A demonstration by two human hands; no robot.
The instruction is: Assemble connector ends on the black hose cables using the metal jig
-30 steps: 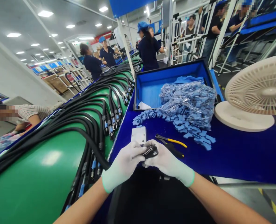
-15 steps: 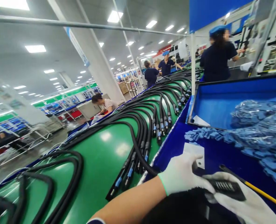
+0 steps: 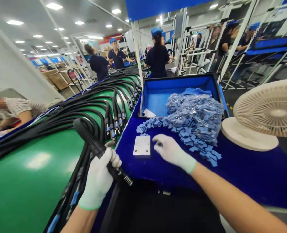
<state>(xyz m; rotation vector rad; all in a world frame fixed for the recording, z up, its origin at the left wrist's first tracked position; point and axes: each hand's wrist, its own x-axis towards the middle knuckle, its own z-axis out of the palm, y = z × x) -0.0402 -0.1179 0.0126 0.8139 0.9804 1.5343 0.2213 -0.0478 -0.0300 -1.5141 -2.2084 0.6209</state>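
Note:
My left hand, in a white glove, is wrapped around a black hose. The hose's ribbed sleeve points up and to the left, and a coiled metal tip sticks out below the fist. My right hand, gloved too, hovers just right of a white block with holes. Its fingers are loosely curled with a gap at the thumb, and nothing shows between them. Small blue plastic pieces lie scattered beyond and to the right of that hand on the blue table surface.
Rows of black hoses lie along the green belt at left. Behind the block stands a blue bin with a clear bag of blue pieces. A beige fan stands at right. Several people work farther back.
The view has swung right. My hands, close together before, are now apart: the left holds the hose by the belt, the right is beside the white block. A dark ribbed piece has left the right hand.

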